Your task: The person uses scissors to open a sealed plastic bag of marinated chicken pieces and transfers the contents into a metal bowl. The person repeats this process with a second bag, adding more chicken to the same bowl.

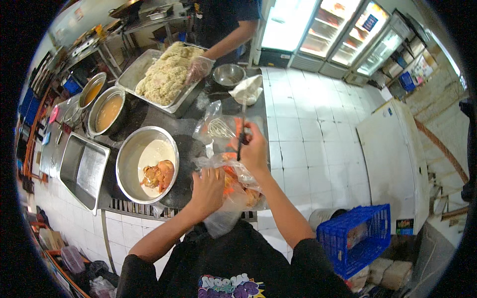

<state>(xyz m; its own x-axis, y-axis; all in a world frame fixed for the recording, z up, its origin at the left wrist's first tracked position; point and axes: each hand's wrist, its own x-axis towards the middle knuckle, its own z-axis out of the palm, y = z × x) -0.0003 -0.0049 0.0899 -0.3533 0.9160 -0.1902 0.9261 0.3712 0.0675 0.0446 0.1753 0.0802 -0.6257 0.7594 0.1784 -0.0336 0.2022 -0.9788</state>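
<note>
My right hand point(254, 151) grips a knife point(241, 141) by its black handle, its narrow blade pointing away from me. Below it a clear plastic bag point(244, 175) with orange print lies at the table's near edge, holding what looks like marinated raw meat point(253, 196). My left hand point(208, 190) has its fingers on the left side of that bag, holding it. Just left of this hand stands a round steel bowl point(128, 178) of pale batter point(149, 151) with pieces of raw marinated meat point(159, 175) in it. A wire whisk point(220, 128) lies beyond the bag on more plastic.
A co-worker's gloved hand point(197, 69) is in a steel tray point(130, 70) of breading crumbs point(167, 72). Leftward are a steel pan point(84, 160) and a pot of cloudy liquid point(110, 111). A small bowl point(229, 74) and white bag point(248, 89) stand far right. A blue crate point(328, 246) sits lower right.
</note>
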